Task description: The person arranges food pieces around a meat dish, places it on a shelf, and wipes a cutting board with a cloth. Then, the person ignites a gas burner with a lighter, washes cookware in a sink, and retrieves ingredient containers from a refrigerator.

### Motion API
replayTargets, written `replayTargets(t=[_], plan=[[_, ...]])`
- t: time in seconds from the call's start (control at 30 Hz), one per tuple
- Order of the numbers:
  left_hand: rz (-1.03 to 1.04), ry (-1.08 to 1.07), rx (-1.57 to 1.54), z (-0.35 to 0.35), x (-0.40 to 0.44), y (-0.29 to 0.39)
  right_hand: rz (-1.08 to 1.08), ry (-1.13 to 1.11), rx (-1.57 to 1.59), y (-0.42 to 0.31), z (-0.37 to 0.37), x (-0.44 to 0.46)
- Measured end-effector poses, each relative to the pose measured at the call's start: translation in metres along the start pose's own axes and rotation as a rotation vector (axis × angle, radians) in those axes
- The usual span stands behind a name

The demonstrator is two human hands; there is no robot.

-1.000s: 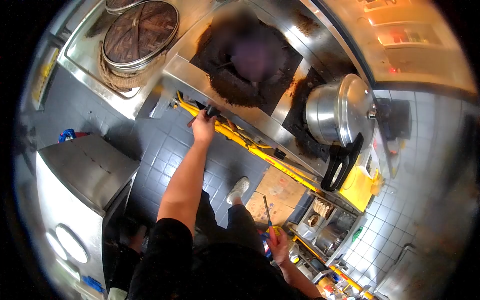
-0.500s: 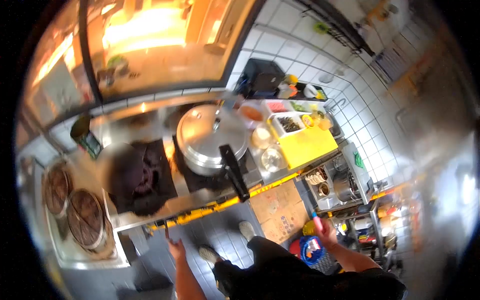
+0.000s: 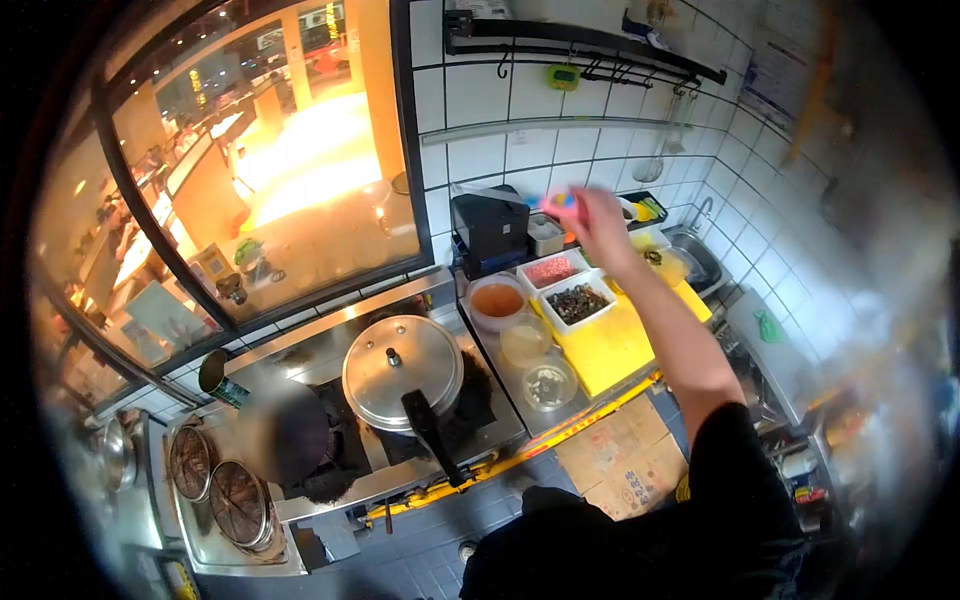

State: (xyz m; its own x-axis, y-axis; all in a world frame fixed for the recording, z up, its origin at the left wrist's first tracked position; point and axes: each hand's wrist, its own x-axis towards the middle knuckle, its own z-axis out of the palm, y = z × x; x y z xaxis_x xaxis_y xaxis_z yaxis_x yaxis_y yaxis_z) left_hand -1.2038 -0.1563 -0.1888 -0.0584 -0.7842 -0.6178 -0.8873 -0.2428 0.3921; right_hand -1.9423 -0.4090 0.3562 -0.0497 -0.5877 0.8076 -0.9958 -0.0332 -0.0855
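Note:
My right hand is closed around the pink and blue handle of a long thin tool. Its pale shaft points left, over the top of a black box. Beneath the hand, a lidded container stands beside the box. Nearer on the counter are a white tray of pink pieces and a white tray of dark pieces. The tool's shaft is blurred, so its exact kind is unclear. My left hand is out of the frame.
A lidded pressure cooker sits on the stove, its black handle jutting over the front edge. Left of it are a blurred burner area and round woven-topped steamers. Bowls and a yellow board lie right. A hook rail hangs above.
The view has swung up toward the wall and window. My right hand has risen with the tool from low at the right to above the counter. My left hand has left the view.

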Motion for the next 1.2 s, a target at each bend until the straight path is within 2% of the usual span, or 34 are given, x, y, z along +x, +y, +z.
replayTargets(t=[0.1, 0.17, 0.2, 0.3, 0.4, 0.43, 0.47, 0.5, 0.53, 0.57, 0.6, 0.63, 0.67, 0.7, 0.73, 0.8, 0.83, 0.87, 0.9, 0.93, 1.03, 1.07, 1.1, 1.13, 1.2], plan=[[0.092, 0.26, 0.024, -0.005, -0.054, 0.013, -0.199, 0.218, -0.043, 0.058, 0.043, 0.1], [0.112, 0.404, -0.05, 0.009, -0.084, 0.033, -0.25, 0.237, -0.111, 0.073, 0.057, 0.157], [-0.185, 0.332, -0.586, 0.027, -0.083, 0.049, -0.239, 0.259, -0.152, 0.086, 0.07, 0.177], [-0.274, 0.23, -0.215, 0.069, -0.103, 0.083, -0.221, 0.335, -0.249, 0.109, 0.107, 0.223], [-0.244, 0.166, -0.094, 0.108, -0.107, 0.097, -0.223, 0.357, -0.279, 0.127, 0.13, 0.244], [-0.235, 0.154, -0.063, 0.124, -0.113, 0.098, -0.193, 0.371, -0.3, 0.133, 0.145, 0.248], [-0.22, 0.143, -0.012, 0.144, -0.122, 0.096, -0.037, 0.207, -0.117, 0.14, 0.155, 0.246], [-0.192, 0.142, 0.082, 0.164, -0.136, 0.093, -0.013, 0.131, -0.131, 0.144, 0.164, 0.247], [-0.119, 0.216, 0.246, 0.184, -0.149, 0.092, -0.028, 0.078, -0.173, 0.144, 0.169, 0.239], [-0.249, -0.112, 0.284, 0.186, -0.157, 0.082, -0.06, 0.044, -0.219, 0.145, 0.171, 0.234], [-0.282, -0.11, 0.048, 0.196, -0.168, 0.073, -0.107, 0.025, -0.259, 0.145, 0.174, 0.228], [-0.162, 0.017, 0.366, 0.219, -0.172, 0.071, -0.165, 0.024, -0.301, 0.143, 0.176, 0.22], [-0.582, 0.072, -0.184, 0.174, -0.179, 0.118, -0.233, 0.05, -0.343, 0.14, 0.172, 0.209], [-0.738, 0.013, -0.39, 0.21, -0.168, 0.089, -0.309, 0.109, -0.373, 0.123, 0.16, 0.194], [-0.426, 0.222, -0.097, 0.246, -0.163, 0.063, -0.389, 0.196, -0.37, 0.11, 0.146, 0.172], [-0.596, 0.199, -0.31, 0.209, -0.159, 0.103, -0.462, 0.311, -0.216, 0.067, 0.1, 0.107], [-0.691, 0.202, -0.43, 0.177, -0.158, 0.133, -0.422, 0.23, -0.082, 0.047, 0.081, 0.066], [-0.68, 0.202, -0.491, 0.163, -0.155, 0.144, -0.213, -0.041, 0.177, 0.034, 0.066, 0.012], [-0.671, 0.202, -0.551, 0.151, -0.151, 0.153, -0.088, -0.326, 0.216, 0.048, 0.059, -0.046], [-0.676, 0.153, -0.558, 0.144, -0.144, 0.157, -0.087, -0.472, 0.329, 0.033, 0.051, -0.101], [-0.618, 0.041, -0.573, 0.136, -0.13, 0.148, -0.272, -1.072, 0.956, -0.062, 0.028, -0.259], [-0.586, 0.007, -0.576, 0.136, -0.127, 0.142, 0.028, -1.398, 0.97, -0.092, 0.006, -0.291], [-0.548, -0.02, -0.563, 0.127, -0.127, 0.14, 0.424, -1.658, 0.969, -0.089, 0.002, -0.355], [-0.512, -0.044, -0.551, 0.114, -0.129, 0.139, 0.479, -1.851, 0.892, -0.1, -0.009, -0.388], [-0.485, -0.141, -0.535, 0.124, -0.129, 0.12, 0.582, -1.968, 0.766, -0.135, -0.01, -0.435]])
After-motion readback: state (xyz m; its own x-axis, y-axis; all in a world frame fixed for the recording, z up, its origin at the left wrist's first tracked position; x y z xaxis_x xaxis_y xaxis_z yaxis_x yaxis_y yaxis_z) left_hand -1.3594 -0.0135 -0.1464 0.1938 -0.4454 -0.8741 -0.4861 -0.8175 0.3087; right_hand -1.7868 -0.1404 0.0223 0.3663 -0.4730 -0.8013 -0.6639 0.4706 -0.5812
